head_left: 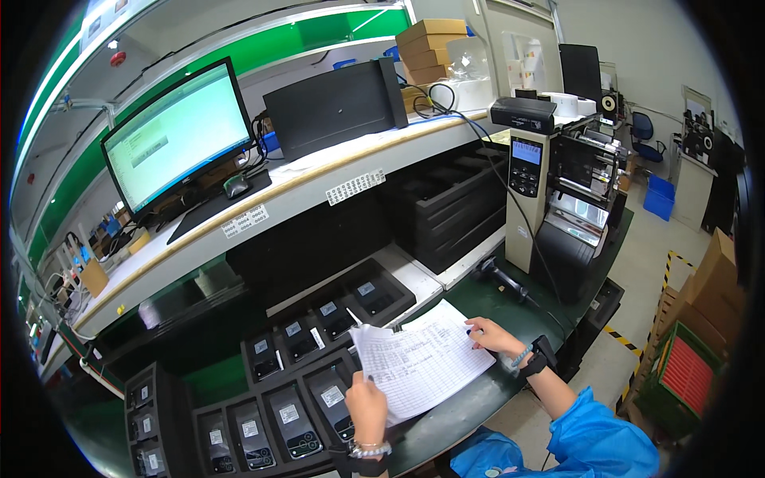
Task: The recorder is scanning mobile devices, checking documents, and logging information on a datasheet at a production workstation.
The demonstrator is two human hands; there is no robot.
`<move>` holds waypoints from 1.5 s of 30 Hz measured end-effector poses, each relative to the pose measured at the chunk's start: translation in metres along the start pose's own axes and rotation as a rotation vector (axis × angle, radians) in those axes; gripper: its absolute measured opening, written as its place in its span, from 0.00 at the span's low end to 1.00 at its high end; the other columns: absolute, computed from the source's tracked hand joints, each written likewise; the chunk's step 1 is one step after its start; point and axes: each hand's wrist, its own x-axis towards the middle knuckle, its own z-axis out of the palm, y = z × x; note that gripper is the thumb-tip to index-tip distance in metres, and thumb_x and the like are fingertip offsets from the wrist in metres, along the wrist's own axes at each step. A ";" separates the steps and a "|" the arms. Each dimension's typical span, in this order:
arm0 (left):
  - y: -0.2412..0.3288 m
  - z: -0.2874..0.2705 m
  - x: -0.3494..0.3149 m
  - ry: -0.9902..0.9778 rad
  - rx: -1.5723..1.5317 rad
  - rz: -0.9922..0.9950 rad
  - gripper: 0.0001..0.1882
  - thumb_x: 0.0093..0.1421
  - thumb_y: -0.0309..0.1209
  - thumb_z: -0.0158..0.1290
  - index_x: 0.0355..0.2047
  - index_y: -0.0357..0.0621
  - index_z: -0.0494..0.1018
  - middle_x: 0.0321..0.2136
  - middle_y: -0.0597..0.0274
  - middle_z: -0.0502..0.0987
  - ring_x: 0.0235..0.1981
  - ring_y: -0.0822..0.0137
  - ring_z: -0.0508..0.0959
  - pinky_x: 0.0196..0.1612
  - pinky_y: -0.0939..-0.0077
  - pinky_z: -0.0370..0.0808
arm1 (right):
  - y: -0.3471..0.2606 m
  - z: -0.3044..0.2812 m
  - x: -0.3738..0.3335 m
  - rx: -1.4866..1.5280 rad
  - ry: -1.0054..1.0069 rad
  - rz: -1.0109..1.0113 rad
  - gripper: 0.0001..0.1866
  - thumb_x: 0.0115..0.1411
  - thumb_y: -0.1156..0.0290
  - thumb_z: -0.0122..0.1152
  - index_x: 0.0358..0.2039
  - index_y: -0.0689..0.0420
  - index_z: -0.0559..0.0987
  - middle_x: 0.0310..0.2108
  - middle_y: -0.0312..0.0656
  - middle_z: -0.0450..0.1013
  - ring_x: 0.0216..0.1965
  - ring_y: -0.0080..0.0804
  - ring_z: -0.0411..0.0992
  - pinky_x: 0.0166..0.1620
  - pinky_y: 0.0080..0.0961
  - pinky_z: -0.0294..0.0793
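Note:
A stack of printed paper sheets (434, 362) covered in table rows lies over the green bench top, its left side lifted and curling. My left hand (366, 408) is closed on the lower left edge of the sheets. At their upper right edge, my right hand (496, 336) has its fingers bent together on the paper; a small dark thing shows by the fingertips, too small to name. Beside the left hand is a black foam tray (268, 418) of dark phone-like devices with white labels. Another such tray (319, 328) sits behind it, partly covered by the paper.
A label printer (526, 199) stands at the right rear, with a handheld barcode scanner (504, 279) and its cable before it. Stacked black foam trays (454, 211) are under the shelf (303, 182), which carries a monitor (179, 135) and a mouse (236, 186). Cartons (717, 279) stand at right.

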 end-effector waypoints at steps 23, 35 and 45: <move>-0.118 -0.193 -0.098 0.236 -1.134 -0.111 0.25 0.60 0.23 0.44 0.57 0.31 0.55 0.54 0.51 0.64 0.53 0.61 0.67 0.54 0.69 0.64 | -0.253 0.116 -0.035 0.376 -0.551 -0.600 0.21 0.63 0.67 0.50 0.53 0.65 0.66 0.43 0.40 0.71 0.43 0.20 0.68 0.47 0.21 0.68; -0.129 -0.181 -0.072 -0.121 -1.215 0.025 0.28 0.63 0.35 0.46 0.59 0.36 0.52 0.46 0.42 0.70 0.32 0.62 0.78 0.31 0.76 0.78 | -0.277 -0.037 0.074 0.460 0.005 -0.523 0.14 0.57 0.75 0.53 0.43 0.67 0.73 0.34 0.42 0.75 0.32 0.24 0.74 0.37 0.21 0.75; -0.113 -0.152 -0.065 0.054 -1.089 -0.211 0.18 0.64 0.32 0.44 0.52 0.36 0.64 0.40 0.53 0.74 0.30 0.68 0.77 0.29 0.84 0.74 | -0.303 -0.134 0.242 0.557 0.196 -0.442 0.12 0.54 0.76 0.56 0.36 0.71 0.74 0.31 0.49 0.75 0.26 0.30 0.74 0.26 0.27 0.72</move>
